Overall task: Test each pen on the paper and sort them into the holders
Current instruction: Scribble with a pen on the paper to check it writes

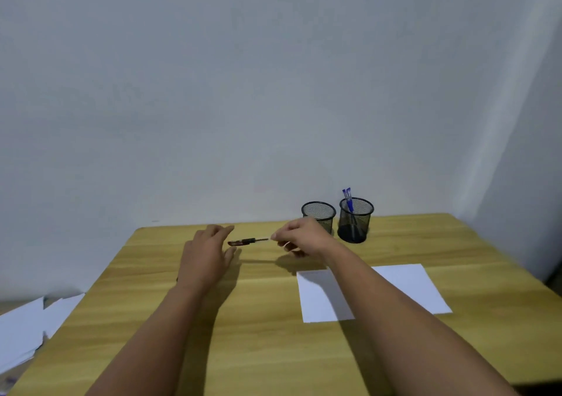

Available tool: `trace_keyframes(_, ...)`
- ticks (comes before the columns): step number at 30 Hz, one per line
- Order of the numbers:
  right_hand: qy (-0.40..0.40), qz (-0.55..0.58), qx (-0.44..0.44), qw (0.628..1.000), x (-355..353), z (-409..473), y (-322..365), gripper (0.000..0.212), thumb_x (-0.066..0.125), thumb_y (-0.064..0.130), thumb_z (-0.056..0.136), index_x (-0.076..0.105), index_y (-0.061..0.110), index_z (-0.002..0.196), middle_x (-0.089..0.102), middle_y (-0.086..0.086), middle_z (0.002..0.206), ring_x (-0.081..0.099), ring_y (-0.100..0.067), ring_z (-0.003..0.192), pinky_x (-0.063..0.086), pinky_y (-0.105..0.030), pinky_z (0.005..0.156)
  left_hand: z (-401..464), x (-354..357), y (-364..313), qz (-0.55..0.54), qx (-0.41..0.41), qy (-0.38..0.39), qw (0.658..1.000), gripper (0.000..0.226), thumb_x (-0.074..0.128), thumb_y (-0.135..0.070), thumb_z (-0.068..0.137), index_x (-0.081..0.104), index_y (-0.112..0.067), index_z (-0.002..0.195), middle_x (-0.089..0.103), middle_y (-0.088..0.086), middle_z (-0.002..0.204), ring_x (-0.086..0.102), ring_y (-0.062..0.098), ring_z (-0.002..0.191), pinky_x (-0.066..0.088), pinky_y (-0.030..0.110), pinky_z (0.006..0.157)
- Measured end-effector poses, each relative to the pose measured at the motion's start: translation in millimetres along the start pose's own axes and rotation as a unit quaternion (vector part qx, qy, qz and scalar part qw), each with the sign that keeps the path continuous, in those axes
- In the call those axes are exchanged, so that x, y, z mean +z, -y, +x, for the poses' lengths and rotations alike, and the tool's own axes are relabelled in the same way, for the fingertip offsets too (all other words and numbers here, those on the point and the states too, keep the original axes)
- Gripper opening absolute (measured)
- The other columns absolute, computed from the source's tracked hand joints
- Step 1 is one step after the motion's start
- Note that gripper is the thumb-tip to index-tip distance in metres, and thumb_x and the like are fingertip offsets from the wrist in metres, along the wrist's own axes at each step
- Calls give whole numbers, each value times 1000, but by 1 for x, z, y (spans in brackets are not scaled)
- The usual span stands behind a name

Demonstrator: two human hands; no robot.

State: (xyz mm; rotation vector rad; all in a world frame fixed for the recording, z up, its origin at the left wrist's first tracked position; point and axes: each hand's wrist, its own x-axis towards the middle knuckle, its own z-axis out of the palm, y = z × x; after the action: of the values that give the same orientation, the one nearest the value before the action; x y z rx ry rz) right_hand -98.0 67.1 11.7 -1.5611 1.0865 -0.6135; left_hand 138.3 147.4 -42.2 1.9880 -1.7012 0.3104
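Hands outstretched: right hand [299,237] pinches pen [248,241], left hand [206,255] spread flat beside it

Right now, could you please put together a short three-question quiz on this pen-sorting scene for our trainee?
1. True or false: the right hand pinches the dark pen by one end, above the table.
2. Which mesh holder has blue pens in it? A) the left holder B) the right holder
3. Fill in: the right forearm passes over the white ____.

Key
1. True; the left hand is open beside the pen's other end.
2. B
3. paper
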Motion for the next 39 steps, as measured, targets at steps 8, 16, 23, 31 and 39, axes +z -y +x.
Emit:
trace_keyframes(8,-84,260,10,962,-62,-31,-20,13,78,21,98,74,11,91,66,2,69,55,-8,54,47,-19,49,7,-2,-96,-146,81,12,986,12,65,-33,96,72,-25,103,71,-14,99,60,14,94,49,36,77)
trace_keyframes(16,-132,271,-13,953,-61,-33,-30,34,58,26,111,67,11,82,41,7,52,35,-6,41,26,-19,41,14,-13,-167,-394,27,208,895,31,63,-30,99,70,-10,77,69,2,67,56,12,61,44,29,66)
trace_keyframes(23,-345,349,-3,871,-139,-32,-48,33,55,31,111,66,12,86,52,1,65,35,-7,39,25,-19,36,5,13,-116,-280,-35,232,931,27,66,-36,96,75,-18,78,69,-7,65,55,5,56,45,27,61)
trace_keyframes(31,-290,171,-57,940,-111,-36,-76,28,74,22,102,63,10,80,66,-7,64,53,-7,40,42,-19,41,-19,60,-66,43,-23,84,995,24,61,-44,94,75,-35,112,64,-4,108,59,24,103,52,39,78)
trace_keyframes(39,-196,193,-55,960,-68,-28,-108,20,62,10,107,71,-5,97,69,-20,78,54,-17,54,44,-29,49,-30,55,-97,-110,173,80,975,54,49,-57,93,64,-24,134,61,-4,139,56,19,125,52,38,96)
